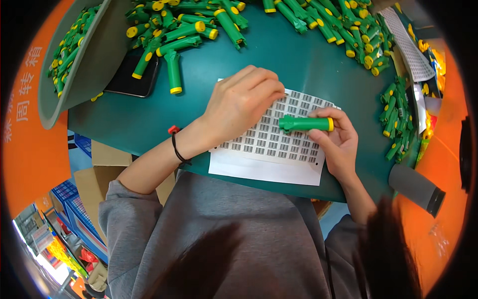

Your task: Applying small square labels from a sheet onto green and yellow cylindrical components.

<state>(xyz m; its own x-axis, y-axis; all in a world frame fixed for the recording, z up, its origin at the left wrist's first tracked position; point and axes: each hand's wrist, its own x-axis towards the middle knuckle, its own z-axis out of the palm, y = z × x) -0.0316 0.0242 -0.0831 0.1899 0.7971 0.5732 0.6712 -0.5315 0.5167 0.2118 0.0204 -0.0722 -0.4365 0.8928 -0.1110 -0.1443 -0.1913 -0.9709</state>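
A white sheet of small barcode labels point(264, 171) lies on the green table in front of me. Over its upper part, my left hand point(244, 98) has its fingers pinched together; their tips are partly hidden, and whatever they may grip is too small to make out. My right hand point(338, 139) grips a green plastic tube point(306, 124) with a yellow end cap, thumb below and fingers behind. The tube lies sideways above the sheet's right half, its capped end toward my right palm and its notched end pointing left.
Many similar green tubes point(174, 72) are heaped along the far side. A grey-green bin point(94, 65) of them tilts at the left, beside a dark phone point(132, 74). More tubes point(396, 117) pile at the right, near a grey cylinder point(413, 187) and another label sheet point(406, 42).
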